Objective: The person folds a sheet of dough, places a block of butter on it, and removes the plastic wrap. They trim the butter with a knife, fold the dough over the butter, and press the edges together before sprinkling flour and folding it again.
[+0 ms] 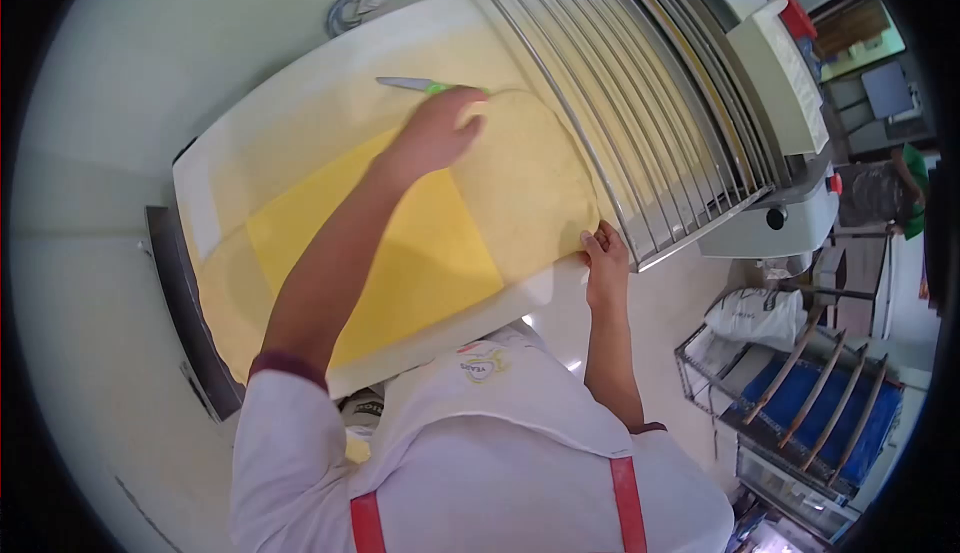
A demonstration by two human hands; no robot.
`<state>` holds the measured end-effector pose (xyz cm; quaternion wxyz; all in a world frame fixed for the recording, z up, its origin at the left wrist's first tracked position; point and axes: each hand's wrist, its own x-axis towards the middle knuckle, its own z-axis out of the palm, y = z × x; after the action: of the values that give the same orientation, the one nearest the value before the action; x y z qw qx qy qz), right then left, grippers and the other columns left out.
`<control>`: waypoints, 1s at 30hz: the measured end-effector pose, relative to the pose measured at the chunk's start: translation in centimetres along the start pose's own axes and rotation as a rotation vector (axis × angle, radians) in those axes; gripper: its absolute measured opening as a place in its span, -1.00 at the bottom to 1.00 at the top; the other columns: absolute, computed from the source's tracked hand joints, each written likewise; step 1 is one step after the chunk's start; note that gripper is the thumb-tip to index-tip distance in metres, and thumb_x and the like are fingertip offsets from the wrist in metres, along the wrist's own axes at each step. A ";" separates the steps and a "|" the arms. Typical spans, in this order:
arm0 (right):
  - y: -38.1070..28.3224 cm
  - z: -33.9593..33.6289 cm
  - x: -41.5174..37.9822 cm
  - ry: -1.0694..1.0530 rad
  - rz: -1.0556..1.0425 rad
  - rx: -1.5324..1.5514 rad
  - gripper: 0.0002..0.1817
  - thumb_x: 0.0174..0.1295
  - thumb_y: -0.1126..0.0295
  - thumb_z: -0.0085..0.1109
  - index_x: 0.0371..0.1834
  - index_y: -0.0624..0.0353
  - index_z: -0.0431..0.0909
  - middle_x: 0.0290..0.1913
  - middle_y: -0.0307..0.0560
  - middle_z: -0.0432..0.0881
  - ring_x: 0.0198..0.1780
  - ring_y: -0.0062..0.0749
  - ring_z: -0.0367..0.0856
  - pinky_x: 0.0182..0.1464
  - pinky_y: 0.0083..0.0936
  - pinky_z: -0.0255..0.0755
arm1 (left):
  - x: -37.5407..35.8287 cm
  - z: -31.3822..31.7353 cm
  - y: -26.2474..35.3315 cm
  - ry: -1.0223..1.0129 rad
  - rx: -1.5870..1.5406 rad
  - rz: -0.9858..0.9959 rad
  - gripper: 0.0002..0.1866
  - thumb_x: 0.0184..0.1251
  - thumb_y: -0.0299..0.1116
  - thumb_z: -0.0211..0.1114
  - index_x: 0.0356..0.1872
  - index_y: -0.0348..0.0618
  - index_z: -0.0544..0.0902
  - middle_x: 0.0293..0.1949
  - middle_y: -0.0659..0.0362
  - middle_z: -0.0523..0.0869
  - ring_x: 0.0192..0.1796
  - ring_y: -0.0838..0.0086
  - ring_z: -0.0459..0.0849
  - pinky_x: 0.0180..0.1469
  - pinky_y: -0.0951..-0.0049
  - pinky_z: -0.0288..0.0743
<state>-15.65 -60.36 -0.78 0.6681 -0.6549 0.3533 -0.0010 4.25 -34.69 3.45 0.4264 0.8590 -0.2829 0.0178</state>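
Note:
A broad sheet of pale dough [525, 173] lies on the work table, with a flat yellow slab of fat [420, 253] on its middle. At the dough's far edge is my left hand [437, 133], thumb and forefinger apart and nothing visible between them. Right beside it lies a knife [405, 83] with a green handle, partly covered by that hand. My right hand [606, 250] pinches the near right edge of the dough, close to the metal guard. My left forearm passes over the yellow slab and hides part of it.
A hinged guard of metal bars [640, 123] belongs to the dough-sheeting machine [780, 213] at right. The white table [330, 63] borders a wall. Further right stand a rack with a blue surface [800, 413], a white sack [755, 315] and another person [880, 193].

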 end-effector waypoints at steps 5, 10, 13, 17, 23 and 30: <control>-0.2 1.3 0.3 -0.004 -0.110 0.058 -0.63 0.20 0.58 0.18 0.09 0.35 0.40 -0.05 -0.11 0.55 -0.08 -0.50 0.53 -0.01 -0.56 0.40 | 9.0 10.0 -0.9 -0.270 0.420 -0.064 -0.51 0.32 -0.01 0.20 0.06 -0.21 0.58 0.07 -0.04 0.63 0.19 0.12 0.54 0.21 0.17 0.42; -1.0 3.1 0.7 -0.002 0.049 0.527 -0.57 0.27 0.56 0.15 0.20 0.34 0.31 0.07 -0.01 0.55 0.10 -0.35 0.59 0.14 -0.45 0.55 | 12.9 10.0 -0.4 -0.530 0.357 -0.263 -0.37 0.16 0.22 0.23 -0.12 -0.24 0.67 -0.07 -0.03 0.69 0.12 0.18 0.58 0.11 0.12 0.46; -1.3 3.4 1.4 0.010 0.146 0.474 -0.58 0.28 0.63 0.09 0.22 0.35 0.34 0.08 0.00 0.55 0.09 -0.35 0.58 0.13 -0.43 0.55 | 10.4 11.1 -1.6 -0.310 0.304 -0.119 -0.43 0.08 0.21 0.28 -0.26 -0.18 0.70 -0.22 0.01 0.72 -0.05 0.15 0.65 0.03 0.14 0.49; -2.9 2.9 -0.2 -0.086 0.043 0.439 -0.58 0.26 0.64 0.11 0.20 0.36 0.37 0.06 -0.01 0.57 0.05 -0.37 0.60 0.08 -0.48 0.55 | 9.0 7.4 -0.4 -0.068 -0.048 -0.046 -0.63 0.04 0.01 0.36 -0.49 -0.14 0.67 -0.41 0.04 0.71 -0.28 0.19 0.68 -0.19 0.24 0.49; -6.6 6.1 -10.1 -0.470 -0.632 -0.283 -0.51 0.01 0.67 0.26 0.10 0.34 0.50 -0.05 0.12 0.65 -0.06 -0.30 0.68 0.02 -0.50 0.54 | 2.4 -3.7 0.1 0.669 -0.900 -0.027 -0.65 0.34 -0.31 0.15 -0.67 -0.20 0.50 -0.65 0.27 0.49 -0.56 0.59 0.37 -0.45 0.49 0.27; -4.2 16.3 -13.9 -1.069 -1.047 -1.064 -0.49 0.07 0.40 0.35 0.14 0.25 0.51 0.05 0.18 0.62 0.05 0.01 0.63 0.08 -0.30 0.53 | -14.0 -10.6 -10.7 0.748 -0.880 -0.172 -0.64 0.48 -0.21 -0.07 -0.28 -0.29 0.59 -0.28 0.07 0.64 -0.12 0.39 0.57 0.08 0.36 0.35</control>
<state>-16.49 -40.27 7.71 0.2672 -0.8660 -0.3903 0.1623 0.11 -15.14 -1.38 0.8138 0.5563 -0.0231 0.1663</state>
